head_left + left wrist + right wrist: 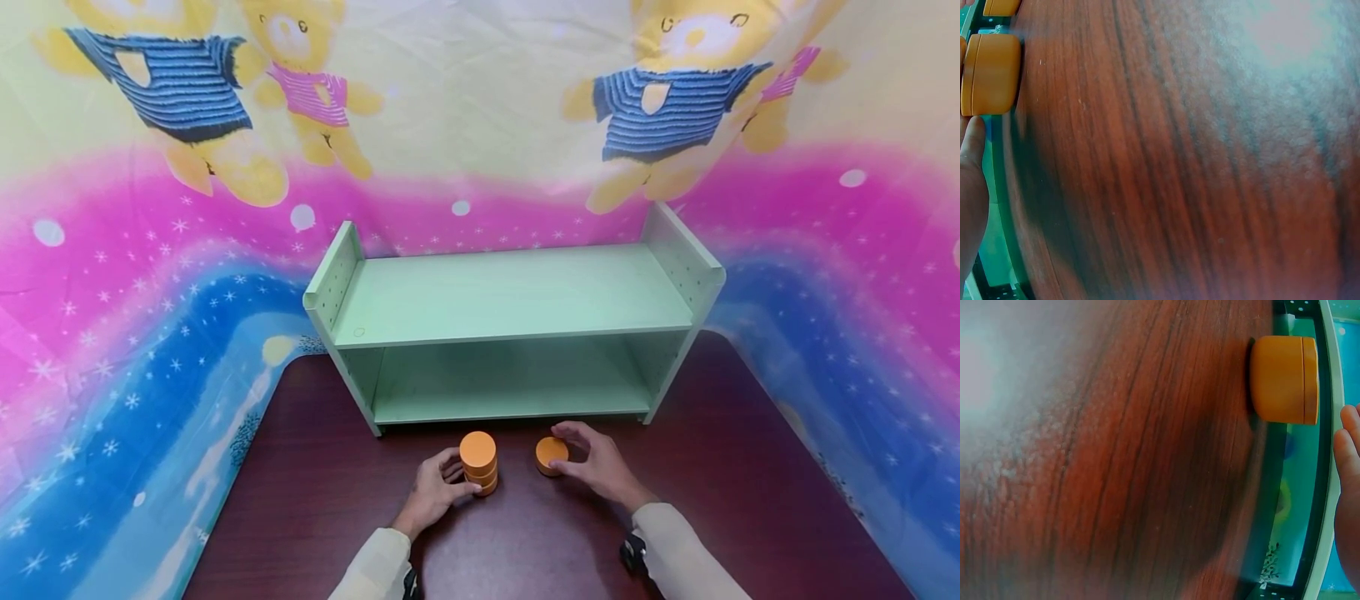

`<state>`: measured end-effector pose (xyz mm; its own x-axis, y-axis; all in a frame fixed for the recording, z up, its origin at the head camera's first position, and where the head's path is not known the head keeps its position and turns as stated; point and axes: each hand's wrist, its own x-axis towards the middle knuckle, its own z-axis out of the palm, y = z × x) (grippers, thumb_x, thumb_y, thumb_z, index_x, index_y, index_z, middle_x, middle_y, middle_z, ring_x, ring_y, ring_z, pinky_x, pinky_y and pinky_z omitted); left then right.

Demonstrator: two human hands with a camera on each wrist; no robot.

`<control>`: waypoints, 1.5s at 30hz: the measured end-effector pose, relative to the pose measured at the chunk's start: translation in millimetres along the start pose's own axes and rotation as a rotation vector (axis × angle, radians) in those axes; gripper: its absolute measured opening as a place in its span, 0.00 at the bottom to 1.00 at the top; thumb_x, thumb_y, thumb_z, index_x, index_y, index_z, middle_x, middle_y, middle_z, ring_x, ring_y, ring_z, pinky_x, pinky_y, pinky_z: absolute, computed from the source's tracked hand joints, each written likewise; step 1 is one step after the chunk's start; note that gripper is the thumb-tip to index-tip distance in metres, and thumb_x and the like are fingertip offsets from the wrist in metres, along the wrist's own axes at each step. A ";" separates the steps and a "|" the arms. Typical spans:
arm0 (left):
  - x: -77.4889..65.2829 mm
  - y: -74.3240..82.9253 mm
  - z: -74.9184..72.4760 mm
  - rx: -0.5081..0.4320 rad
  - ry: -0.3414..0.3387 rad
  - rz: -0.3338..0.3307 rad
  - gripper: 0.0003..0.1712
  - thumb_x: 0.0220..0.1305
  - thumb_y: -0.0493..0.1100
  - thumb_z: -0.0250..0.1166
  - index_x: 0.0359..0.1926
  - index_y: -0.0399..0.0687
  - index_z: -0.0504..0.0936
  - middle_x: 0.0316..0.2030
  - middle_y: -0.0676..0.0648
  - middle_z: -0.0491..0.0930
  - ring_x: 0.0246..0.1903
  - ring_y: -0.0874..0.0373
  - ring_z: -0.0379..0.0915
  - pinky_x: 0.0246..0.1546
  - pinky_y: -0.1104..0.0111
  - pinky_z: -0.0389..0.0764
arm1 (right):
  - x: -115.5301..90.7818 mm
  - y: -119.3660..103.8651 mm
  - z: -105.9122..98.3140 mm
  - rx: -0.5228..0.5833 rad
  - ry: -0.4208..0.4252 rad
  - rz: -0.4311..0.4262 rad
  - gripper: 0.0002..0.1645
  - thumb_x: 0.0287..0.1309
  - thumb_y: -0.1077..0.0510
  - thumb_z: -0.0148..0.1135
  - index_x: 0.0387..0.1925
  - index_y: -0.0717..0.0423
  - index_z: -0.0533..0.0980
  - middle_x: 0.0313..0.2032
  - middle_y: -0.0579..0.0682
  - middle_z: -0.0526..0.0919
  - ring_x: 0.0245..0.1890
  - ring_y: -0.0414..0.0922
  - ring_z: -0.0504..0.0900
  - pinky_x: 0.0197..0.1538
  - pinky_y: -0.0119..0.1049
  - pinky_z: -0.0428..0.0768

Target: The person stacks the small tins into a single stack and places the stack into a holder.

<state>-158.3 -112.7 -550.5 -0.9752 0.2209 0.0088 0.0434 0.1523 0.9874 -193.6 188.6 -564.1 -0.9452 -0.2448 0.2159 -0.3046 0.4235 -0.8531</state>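
Observation:
A short stack of round orange lidded jars (478, 454) stands on the table in front of the shelf. My left hand (435, 492) is at its left side, thumb at the near side and fingers curled round the far side. In the left wrist view, a fingertip meets the lid edge of the lower jar (994, 75). To the right, a single orange jar (552, 455) sits upright on the table. My right hand (600, 467) spreads thumb and fingers around it in the head view. The right wrist view shows those fingers apart from the jar (1282, 379).
A pale green two-level shelf (517, 292) stands at the back of the dark red-brown table (517, 558), just behind the jars. Its raised side panels flank the upper board. A cloth backdrop with bears (465, 100) hangs behind and along both sides.

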 end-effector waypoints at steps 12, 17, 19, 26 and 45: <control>10.1 -36.1 -2.0 0.007 -0.002 -0.010 0.34 0.51 0.30 0.76 0.61 0.32 0.75 0.58 0.33 0.76 0.59 0.37 0.74 0.56 0.59 0.81 | -0.8 7.0 -3.5 -0.030 -0.005 0.007 0.33 0.46 0.60 0.81 0.55 0.56 0.77 0.52 0.51 0.84 0.54 0.51 0.82 0.59 0.49 0.80; 11.1 -37.3 -1.6 -0.007 0.006 0.017 0.34 0.49 0.29 0.78 0.59 0.31 0.76 0.57 0.32 0.77 0.58 0.37 0.75 0.56 0.61 0.81 | -1.9 4.3 -4.4 -0.033 -0.017 0.021 0.33 0.48 0.59 0.80 0.56 0.55 0.77 0.53 0.51 0.83 0.55 0.51 0.81 0.60 0.49 0.79; 11.7 -37.9 -1.4 -0.005 0.008 0.024 0.34 0.49 0.29 0.78 0.58 0.31 0.77 0.56 0.32 0.78 0.57 0.37 0.75 0.56 0.62 0.81 | -2.0 3.3 -4.4 -0.029 -0.020 0.024 0.33 0.48 0.59 0.80 0.56 0.56 0.77 0.53 0.51 0.83 0.55 0.51 0.81 0.60 0.49 0.79; 11.7 -37.2 -1.5 -0.012 0.010 0.022 0.34 0.49 0.28 0.78 0.59 0.31 0.77 0.57 0.33 0.77 0.57 0.38 0.75 0.56 0.60 0.82 | -1.7 4.2 -4.2 -0.030 -0.021 0.032 0.33 0.48 0.59 0.80 0.56 0.56 0.77 0.54 0.51 0.83 0.56 0.50 0.81 0.61 0.49 0.79; 12.1 -38.4 -1.4 -0.006 0.007 0.016 0.34 0.49 0.28 0.77 0.59 0.31 0.76 0.57 0.32 0.77 0.57 0.37 0.75 0.56 0.59 0.82 | -1.8 9.0 -2.4 -0.026 -0.024 0.048 0.34 0.48 0.56 0.80 0.57 0.54 0.76 0.55 0.50 0.82 0.57 0.51 0.80 0.62 0.51 0.78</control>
<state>-172.1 -117.2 -588.1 -0.9760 0.2162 0.0257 0.0577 0.1435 0.9880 -194.8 194.9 -571.1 -0.9560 -0.2440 0.1630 -0.2618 0.4579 -0.8496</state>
